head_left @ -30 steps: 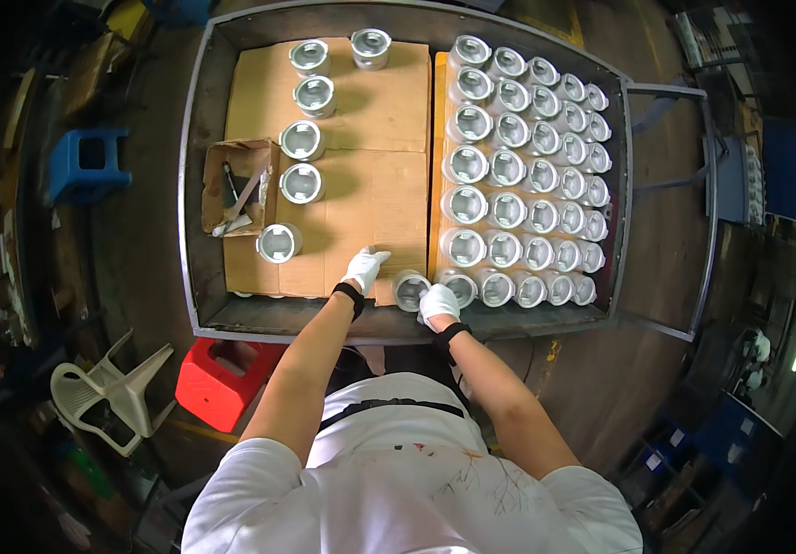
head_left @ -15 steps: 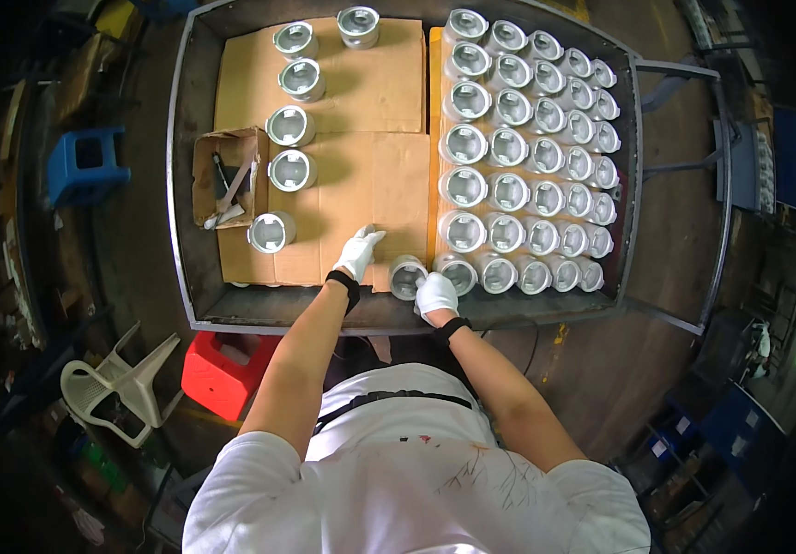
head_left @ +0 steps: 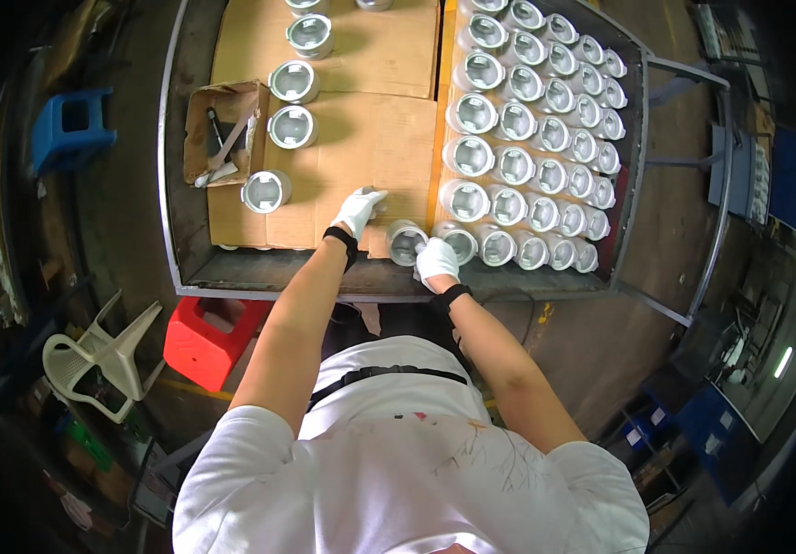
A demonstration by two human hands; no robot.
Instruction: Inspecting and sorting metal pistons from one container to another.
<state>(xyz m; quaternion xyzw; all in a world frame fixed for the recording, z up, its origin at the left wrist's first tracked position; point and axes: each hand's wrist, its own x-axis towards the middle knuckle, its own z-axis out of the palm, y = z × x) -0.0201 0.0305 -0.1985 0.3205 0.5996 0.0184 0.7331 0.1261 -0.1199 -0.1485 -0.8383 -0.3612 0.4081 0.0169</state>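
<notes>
My right hand point(head_left: 437, 261), in a white glove, is closed on the side of a clear jar point(head_left: 407, 243) near the front edge of the cardboard. That jar stands left of the rows of similar clear jars point(head_left: 469, 113). Just up and left of it, my left hand point(head_left: 359, 210), also gloved, rests on or just over the cardboard point(head_left: 352, 138). Its fingers stretch to the right and hold nothing that I can see. More clear jars point(head_left: 292, 126) stand apart along the cardboard's left side.
A metal-framed cart point(head_left: 232, 294) holds everything, with a rail at its right. An open cardboard box point(head_left: 197, 125) with tools sits at its left. On the floor are a red stool point(head_left: 199, 342), a blue stool point(head_left: 70, 129) and a pale plastic chair point(head_left: 130, 351).
The whole scene has shifted upward in view as the head moved. My right hand stays on the same jar, and my left hand keeps its place over the cardboard.
</notes>
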